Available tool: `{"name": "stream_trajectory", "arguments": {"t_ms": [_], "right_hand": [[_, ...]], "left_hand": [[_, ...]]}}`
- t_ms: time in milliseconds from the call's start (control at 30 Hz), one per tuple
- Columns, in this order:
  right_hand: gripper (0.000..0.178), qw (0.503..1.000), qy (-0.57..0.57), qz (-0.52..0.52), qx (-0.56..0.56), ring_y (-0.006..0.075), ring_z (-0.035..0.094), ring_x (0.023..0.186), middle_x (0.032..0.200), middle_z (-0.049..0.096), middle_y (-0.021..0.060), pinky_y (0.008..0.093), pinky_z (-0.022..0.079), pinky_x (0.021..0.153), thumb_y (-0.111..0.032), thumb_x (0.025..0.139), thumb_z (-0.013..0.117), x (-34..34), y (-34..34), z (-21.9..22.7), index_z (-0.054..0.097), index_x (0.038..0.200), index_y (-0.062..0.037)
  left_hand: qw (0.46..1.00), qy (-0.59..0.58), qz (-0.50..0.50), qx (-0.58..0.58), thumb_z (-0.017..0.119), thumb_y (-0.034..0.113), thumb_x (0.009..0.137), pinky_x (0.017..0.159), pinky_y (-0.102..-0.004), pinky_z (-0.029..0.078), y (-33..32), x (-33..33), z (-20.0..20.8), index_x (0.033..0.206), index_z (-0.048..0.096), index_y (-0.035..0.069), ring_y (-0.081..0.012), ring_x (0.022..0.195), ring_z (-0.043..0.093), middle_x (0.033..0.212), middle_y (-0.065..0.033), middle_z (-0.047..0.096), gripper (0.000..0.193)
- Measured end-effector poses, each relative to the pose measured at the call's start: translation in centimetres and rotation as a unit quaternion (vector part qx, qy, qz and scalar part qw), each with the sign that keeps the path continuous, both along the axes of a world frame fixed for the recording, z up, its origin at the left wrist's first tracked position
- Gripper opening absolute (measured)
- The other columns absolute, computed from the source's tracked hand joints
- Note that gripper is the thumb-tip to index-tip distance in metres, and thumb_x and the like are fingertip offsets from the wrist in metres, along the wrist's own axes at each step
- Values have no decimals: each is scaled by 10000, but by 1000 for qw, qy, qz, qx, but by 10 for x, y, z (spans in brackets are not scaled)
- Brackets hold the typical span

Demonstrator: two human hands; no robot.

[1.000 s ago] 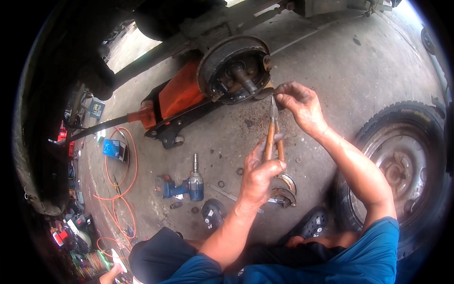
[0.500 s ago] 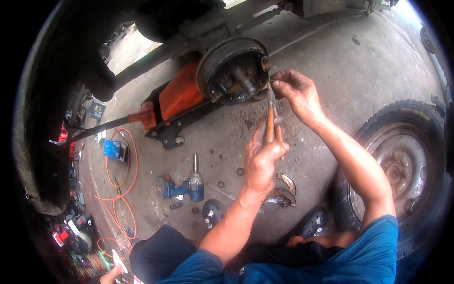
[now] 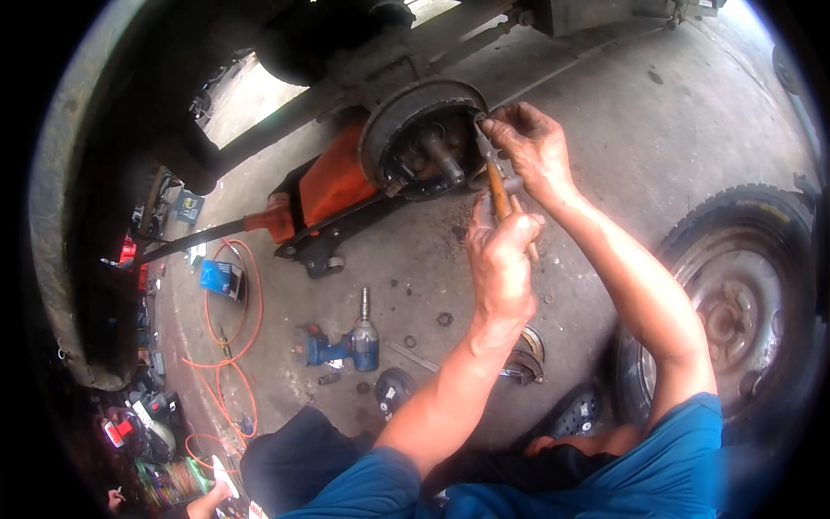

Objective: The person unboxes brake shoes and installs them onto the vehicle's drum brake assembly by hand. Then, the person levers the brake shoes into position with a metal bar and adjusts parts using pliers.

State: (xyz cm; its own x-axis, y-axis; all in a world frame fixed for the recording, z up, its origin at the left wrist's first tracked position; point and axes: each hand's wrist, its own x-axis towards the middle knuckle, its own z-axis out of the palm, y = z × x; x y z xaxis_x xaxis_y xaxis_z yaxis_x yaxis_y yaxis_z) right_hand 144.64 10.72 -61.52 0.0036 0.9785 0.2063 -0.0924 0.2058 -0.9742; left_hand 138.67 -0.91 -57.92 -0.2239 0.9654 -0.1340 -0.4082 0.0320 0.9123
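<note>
My left hand (image 3: 504,255) is closed around the orange handles of a pair of pliers (image 3: 497,183), their jaws pointing up at the right rim of the round brake backing plate (image 3: 378,143). Close to the jaws, my right hand (image 3: 532,151) has its thumb and forefinger pinched together; whatever is between them, if anything, is too small to make out. A dark hub spindle (image 3: 443,156) sticks out from the middle of the plate. Curved brake shoes (image 3: 529,359) lie on the floor below my left forearm, which partly covers them.
An orange floor jack (image 3: 337,177) stands under the axle. A blue impact wrench (image 3: 363,346), a socket (image 3: 329,378) and a long thin rod (image 3: 413,356) lie on the floor. At right lies a wheel (image 3: 731,303). An orange hose (image 3: 252,324) coils beside a blue box (image 3: 222,278). Another person's hand (image 3: 212,497) shows lower left.
Both hands have moved slightly up relative to the plate, bringing the plier jaws to its upper right rim. My left hand still grips the pliers. The whole view has shifted a little.
</note>
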Motion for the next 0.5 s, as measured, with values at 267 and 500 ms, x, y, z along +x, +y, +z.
{"name": "stream_trajectory", "arguments": {"t_ms": [267,500], "right_hand": [[169,1000,-29,9,6,100,549,734,796,632,49,260,463,678,-127,842,656,6,7,0,618,912,23],[330,998,-21,23,-54,184,611,822,928,652,141,305,493,732,-158,779,712,10,11,1,605,980,80]], "left_hand": [[1000,-29,11,-2,519,112,730,496,-227,400,11,20,14,1019,555,11,-106,591,496,801,-33,533,308],[999,-31,0,-29,540,159,758,507,-225,389,19,27,22,967,548,45,-97,625,501,802,-25,537,238]]}}
